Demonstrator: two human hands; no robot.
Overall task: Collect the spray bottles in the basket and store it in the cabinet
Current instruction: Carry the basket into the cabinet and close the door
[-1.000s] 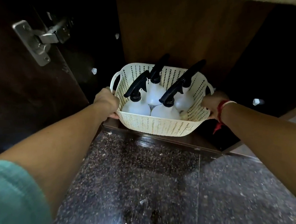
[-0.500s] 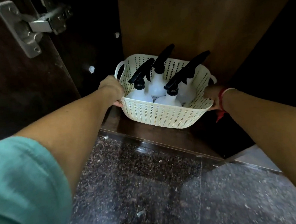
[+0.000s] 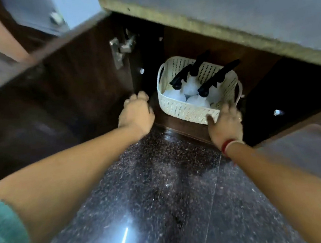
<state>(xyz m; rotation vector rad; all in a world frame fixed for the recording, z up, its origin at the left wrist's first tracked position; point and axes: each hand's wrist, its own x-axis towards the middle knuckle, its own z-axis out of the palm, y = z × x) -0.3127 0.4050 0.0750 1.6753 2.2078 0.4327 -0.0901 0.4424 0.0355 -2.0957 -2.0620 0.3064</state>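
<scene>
A cream perforated basket [image 3: 182, 110] stands on the floor of the open cabinet [image 3: 196, 40], close to its left wall. Several white spray bottles [image 3: 190, 86] with black trigger heads stand inside it. My left hand [image 3: 136, 115] is off the basket, just left of it by the cabinet's front edge, fingers loosely curled and holding nothing. My right hand [image 3: 226, 123] is spread open at the basket's front right corner, its fingertips on or just at the wall. A red and white band circles that wrist.
The dark wooden cabinet door [image 3: 64, 103] stands open to the left, with its metal hinge [image 3: 121, 50] near the top. A stone countertop [image 3: 223, 11] overhangs the cabinet. Polished dark speckled floor [image 3: 163, 190] lies under my arms.
Both hands have let go of the basket's side handles and drawn back. The basket now rests deeper inside the cabinet. My head has pulled back and up, showing the countertop.
</scene>
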